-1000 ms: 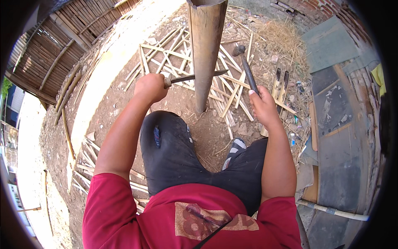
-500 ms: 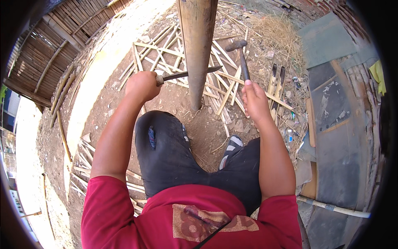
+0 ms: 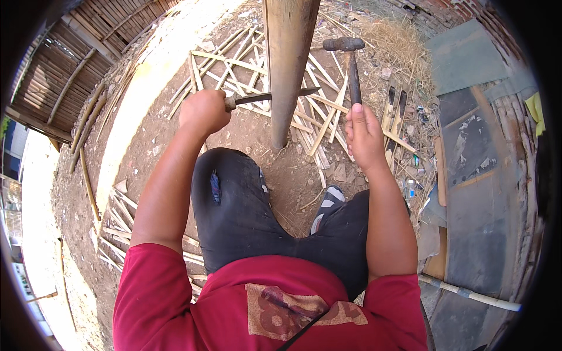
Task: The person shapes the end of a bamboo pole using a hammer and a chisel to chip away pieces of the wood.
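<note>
My left hand [image 3: 204,114] is wrapped round the wooden handle of a long knife [image 3: 253,98]. The blade lies crosswise at a thick, upright bamboo pole [image 3: 288,47]. Its tip comes out on the right side, while the pole hides the middle; whether the blade is sunk in the bamboo or behind it I cannot tell. To the right of the pole, my right hand [image 3: 365,134] grips the handle of a hammer [image 3: 355,82], thumb along it. The hammer's metal head is held up, apart from the knife and the pole.
Split bamboo strips [image 3: 319,137] lie scattered on the dirt around the pole, with another pile [image 3: 120,225] to my left. Dry straw [image 3: 395,50] is heaped at the far right. Dark sheets [image 3: 477,228] line the right side; a woven bamboo wall [image 3: 55,82] stands far left.
The hammer has shifted up and slightly right, its head now turned more level. The pole's upper end and the knife appear a little further right, partly as the view shifts. Both grips stay closed.
</note>
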A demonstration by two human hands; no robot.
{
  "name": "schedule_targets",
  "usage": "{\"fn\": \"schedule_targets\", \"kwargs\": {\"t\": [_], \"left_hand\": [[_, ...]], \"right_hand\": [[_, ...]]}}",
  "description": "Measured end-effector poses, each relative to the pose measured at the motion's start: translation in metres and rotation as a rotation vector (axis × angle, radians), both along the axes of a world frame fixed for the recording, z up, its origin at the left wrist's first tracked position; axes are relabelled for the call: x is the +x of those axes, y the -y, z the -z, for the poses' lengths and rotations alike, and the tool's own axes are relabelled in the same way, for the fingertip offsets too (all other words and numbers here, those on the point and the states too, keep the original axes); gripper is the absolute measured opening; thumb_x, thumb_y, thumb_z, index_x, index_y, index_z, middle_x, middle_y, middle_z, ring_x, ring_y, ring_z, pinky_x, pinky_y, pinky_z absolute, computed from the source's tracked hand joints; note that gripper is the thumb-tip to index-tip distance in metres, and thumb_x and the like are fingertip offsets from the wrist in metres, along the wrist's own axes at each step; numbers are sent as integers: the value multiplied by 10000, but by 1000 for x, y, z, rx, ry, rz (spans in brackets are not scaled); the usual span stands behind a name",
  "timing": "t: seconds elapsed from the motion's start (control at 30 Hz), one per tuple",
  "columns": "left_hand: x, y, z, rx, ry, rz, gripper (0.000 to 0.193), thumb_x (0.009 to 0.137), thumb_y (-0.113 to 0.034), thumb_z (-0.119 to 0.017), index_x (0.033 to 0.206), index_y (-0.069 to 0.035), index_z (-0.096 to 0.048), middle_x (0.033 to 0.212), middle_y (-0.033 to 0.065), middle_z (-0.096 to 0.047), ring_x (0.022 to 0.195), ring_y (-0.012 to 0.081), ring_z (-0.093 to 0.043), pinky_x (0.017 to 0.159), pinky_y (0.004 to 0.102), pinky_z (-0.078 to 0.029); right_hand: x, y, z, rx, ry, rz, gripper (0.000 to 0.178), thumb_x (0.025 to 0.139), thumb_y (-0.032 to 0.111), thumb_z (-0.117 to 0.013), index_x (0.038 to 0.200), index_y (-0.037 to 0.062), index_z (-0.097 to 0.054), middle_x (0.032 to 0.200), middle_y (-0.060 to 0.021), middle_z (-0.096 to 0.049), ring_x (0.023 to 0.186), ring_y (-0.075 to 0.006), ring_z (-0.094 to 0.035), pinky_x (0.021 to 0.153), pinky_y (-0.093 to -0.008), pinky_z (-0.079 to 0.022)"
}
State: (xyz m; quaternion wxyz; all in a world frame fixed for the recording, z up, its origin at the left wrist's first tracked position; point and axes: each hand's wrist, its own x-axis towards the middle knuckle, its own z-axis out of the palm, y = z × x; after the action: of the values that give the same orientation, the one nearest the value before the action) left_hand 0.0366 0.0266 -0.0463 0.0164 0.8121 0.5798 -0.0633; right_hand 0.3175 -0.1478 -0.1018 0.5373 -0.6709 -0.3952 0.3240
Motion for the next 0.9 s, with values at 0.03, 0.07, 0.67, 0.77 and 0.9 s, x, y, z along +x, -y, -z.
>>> {"fn": "schedule_targets", "kwargs": {"t": [0.03,0.07,0.67,0.77,0.9], "left_hand": [[0,1,0,-11,-3,-4,260,901,-280,-639,1075,-124,-754,1048,167,-754,986,353,-725,877,480,-583],[0,1,1,2,-2,3,260,898,-280,-644,1074,-123,-754,1047,166,-755,986,351,-726,876,479,-584],[-17,1,39,-35,124,-23,276,883,-264,-657,1097,-121,-754,1043,158,-766,978,345,-740,875,463,-594],[-8,11,63,-49,216,-37,267,869,-236,-657,1088,-112,-747,1049,193,-756,996,371,-730,910,484,-585],[2,7,60,-90,193,43,259,872,-225,-657,1085,-106,-744,1039,193,-756,990,374,-729,908,481,-585]], "right_hand": [[1,-1,16,-1,61,0,518,1105,476,-446,951,5,-597,710,-95,-582,676,-230,-583,669,-391,-463],[5,-3,33,-116,115,-18,511,1107,469,-444,943,11,-599,706,-81,-577,658,-208,-574,651,-375,-457],[4,-13,6,-92,-135,34,521,1093,491,-456,960,14,-615,705,-56,-562,647,-170,-570,639,-372,-455],[5,-13,20,-228,6,10,504,1093,485,-462,954,27,-619,701,-43,-560,640,-148,-550,617,-350,-442],[29,-8,42,-205,191,56,496,1099,480,-457,938,35,-609,691,-20,-540,635,-134,-527,596,-323,-420]]}}
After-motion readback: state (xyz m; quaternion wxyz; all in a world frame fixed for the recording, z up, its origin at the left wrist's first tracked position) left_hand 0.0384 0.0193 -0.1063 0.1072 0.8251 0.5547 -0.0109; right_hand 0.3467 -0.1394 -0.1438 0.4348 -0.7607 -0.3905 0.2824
